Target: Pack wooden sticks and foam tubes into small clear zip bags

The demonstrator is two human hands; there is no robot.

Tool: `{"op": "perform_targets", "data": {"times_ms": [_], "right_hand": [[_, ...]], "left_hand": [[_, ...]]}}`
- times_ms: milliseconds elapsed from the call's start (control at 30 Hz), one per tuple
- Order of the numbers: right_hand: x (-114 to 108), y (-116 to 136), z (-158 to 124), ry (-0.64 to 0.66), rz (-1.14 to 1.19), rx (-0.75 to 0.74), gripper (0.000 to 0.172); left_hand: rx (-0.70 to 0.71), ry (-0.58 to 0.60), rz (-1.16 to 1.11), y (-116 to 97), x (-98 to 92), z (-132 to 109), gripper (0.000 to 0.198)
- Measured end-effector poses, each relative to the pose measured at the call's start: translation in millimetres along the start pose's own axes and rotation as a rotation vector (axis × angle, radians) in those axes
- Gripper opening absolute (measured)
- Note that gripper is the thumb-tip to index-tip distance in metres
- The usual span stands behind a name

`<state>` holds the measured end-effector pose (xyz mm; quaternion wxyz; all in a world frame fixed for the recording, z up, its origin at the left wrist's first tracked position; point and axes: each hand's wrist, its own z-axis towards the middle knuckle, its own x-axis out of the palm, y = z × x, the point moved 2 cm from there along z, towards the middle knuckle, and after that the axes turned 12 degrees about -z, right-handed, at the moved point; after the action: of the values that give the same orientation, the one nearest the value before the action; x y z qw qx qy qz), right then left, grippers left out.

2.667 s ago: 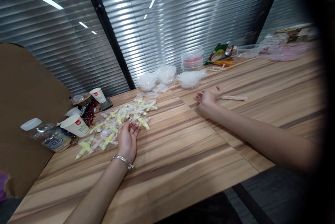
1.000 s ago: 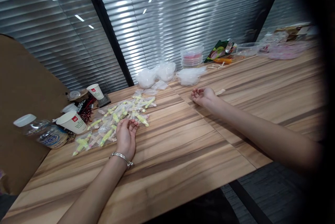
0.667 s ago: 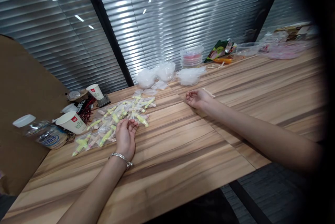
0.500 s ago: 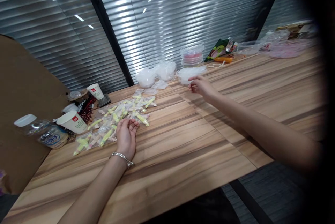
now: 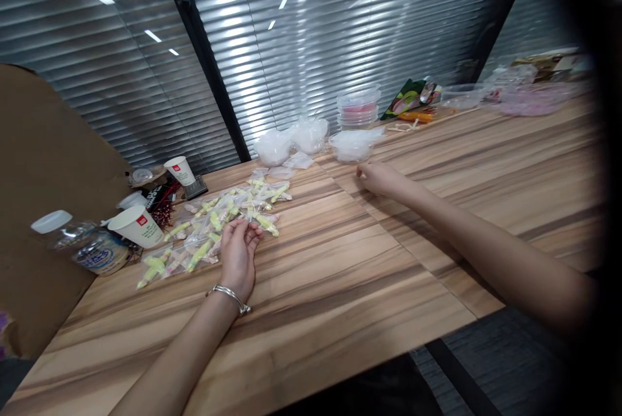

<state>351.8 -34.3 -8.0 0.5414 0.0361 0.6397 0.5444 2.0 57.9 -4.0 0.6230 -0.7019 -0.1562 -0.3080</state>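
Fingers half-curled, the left hand (image 5: 239, 259) is at the loose, overlapping bags (image 5: 215, 220) on the tabletop (image 5: 330, 273) — a sideways nudge could scatter them — though whether it or the curled right hand (image 5: 376, 179) grips anything, I cannot tell.

My one feed comes from the head camera, which looks from the near side of the wooden table (image 5: 311, 280), forward and down across it to the window blinds (image 5: 301, 59). I'm near enough to see the left hand (image 5: 238, 247) and the right hand (image 5: 376, 179) with their forearms; a dark border (image 5: 610, 176) covers my right edge.
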Motion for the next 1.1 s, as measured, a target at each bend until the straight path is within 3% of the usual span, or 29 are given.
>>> {"op": "perform_targets", "data": {"times_ms": [100,200,333,467,633,900,1100], "right_hand": [[12,14,-5,0.235,-0.007,-0.11,0.016],[25,34,-21,0.552,0.24,-0.219,0.01],[29,54,-40,0.692,0.555,-0.202,0.025],[30,62,-50,0.823,0.745,-0.149,0.027],[32,65,-57,0.884,0.8,-0.209,0.023],[38,74,-68,0.929,0.705,-0.382,0.023],[44,77,-72,0.91,0.669,-0.456,0.025]], "left_hand": [[-0.006,0.074,0.079,2,3.0,-2,0.016],[-0.007,0.16,0.199,4,7.2,-6,0.016],[-0.044,0.282,0.368,7,13.7,-13,0.019],[-0.124,0.422,0.472,7,20.1,-21,0.025],[-0.183,0.477,0.51,7,24.2,-27,0.034],[-0.241,0.569,0.494,10,25.5,-31,0.036],[-0.23,0.547,0.519,10,23.8,-30,0.03]]}}
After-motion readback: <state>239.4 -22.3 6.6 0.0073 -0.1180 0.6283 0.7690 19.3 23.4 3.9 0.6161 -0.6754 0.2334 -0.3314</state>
